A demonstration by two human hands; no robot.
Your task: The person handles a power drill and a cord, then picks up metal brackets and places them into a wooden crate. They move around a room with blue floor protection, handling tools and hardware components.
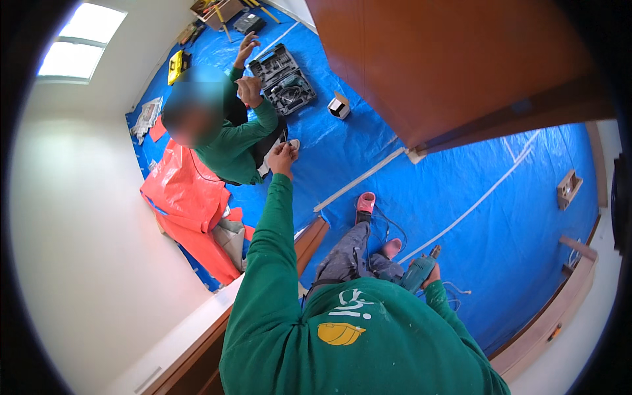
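Observation:
Stretched far out ahead, my left hand (283,160) is closed in a pinch. A thin dark rod (286,137), which looks like a drill bit, stands up from its fingertips. Low at my right side, my right hand (434,275) is wrapped round a teal power drill (418,271), its chuck pointing up and away. Fingers behind the drill body are partly hidden. Just beyond my left hand a co-worker in a green sweater (224,153) crouches, both hands (250,91) raised, apart from mine.
An open tool case (284,82) and a small white box (339,105) lie on blue sheeting (454,197). A large brown panel (447,59) stands at the upper right. Red sheeting (187,191) is heaped at left. A cord (397,227) runs by my pink shoes (366,203).

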